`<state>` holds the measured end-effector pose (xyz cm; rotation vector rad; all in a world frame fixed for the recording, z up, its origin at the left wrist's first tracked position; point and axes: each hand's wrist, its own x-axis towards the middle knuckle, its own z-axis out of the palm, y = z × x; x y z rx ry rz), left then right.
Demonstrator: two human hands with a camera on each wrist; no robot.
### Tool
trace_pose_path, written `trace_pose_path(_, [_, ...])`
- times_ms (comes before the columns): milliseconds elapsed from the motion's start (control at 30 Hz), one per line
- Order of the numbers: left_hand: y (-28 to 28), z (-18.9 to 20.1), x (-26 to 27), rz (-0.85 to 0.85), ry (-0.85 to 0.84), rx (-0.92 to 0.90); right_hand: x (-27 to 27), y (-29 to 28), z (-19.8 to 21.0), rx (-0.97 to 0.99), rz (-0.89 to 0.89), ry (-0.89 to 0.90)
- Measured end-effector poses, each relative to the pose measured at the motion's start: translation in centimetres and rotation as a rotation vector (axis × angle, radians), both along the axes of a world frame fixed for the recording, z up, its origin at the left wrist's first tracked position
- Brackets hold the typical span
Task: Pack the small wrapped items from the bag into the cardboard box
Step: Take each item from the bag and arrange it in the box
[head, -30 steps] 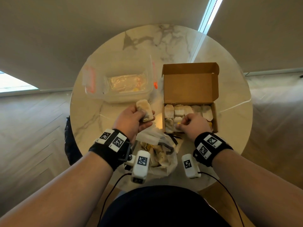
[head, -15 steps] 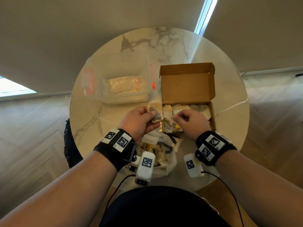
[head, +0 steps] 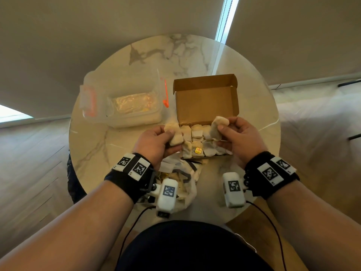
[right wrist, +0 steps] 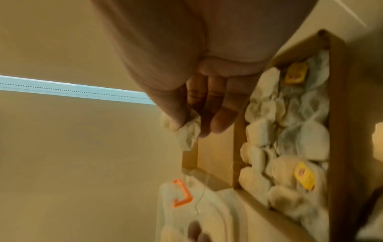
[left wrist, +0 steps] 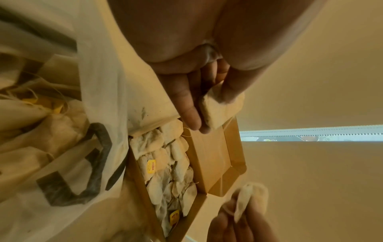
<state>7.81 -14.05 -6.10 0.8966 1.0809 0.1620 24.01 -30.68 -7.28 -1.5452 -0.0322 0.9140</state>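
An open cardboard box [head: 207, 98] stands on the round marble table, its tray packed with several pale tea bags [head: 197, 141], some with yellow tags [left wrist: 151, 166] [right wrist: 304, 177]. My left hand [head: 156, 141] pinches one tea bag [head: 174, 133] [left wrist: 220, 108] at the box's left edge. My right hand [head: 238, 135] pinches another tea bag [head: 217, 127] [right wrist: 186, 129] over the box's right part. The white bag [head: 181, 178] [left wrist: 62, 147] with more tea bags lies open below the box, between my wrists.
A clear plastic container [head: 125, 106] with orange clips [head: 166, 98] [right wrist: 182, 193] sits left of the box. The table edge [head: 74, 145] curves close to my body. A wall with blinds rises behind the table.
My right hand has lifted out of the box to the right with a tea bag pinched in it. My left hand has carried its tea bag right, to the box's left edge.
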Motion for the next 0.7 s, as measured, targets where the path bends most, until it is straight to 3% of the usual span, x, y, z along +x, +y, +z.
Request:
trace_pose_path(100, [0.1,0.0,0.0,0.042,0.011,0.008,1.6,-1.5,-0.7,-0.159,0.027,-0.136])
trace_pose_path(267, [-0.6,0.0,0.4,0.024,0.016,0.035,1.7,-1.5,-2.8,-0.536,0.4,-0.431])
trace_pose_path(367, [-1.0,0.0,0.5,0.011,0.017,0.047,1.1,-0.3,-4.4,-0.566,0.533,-0.492])
trace_pose_path(700, [-0.7,1.1,-0.6,0.116,0.008,0.082,0.3,1.2,-6.7,-0.628,0.601,-0.691])
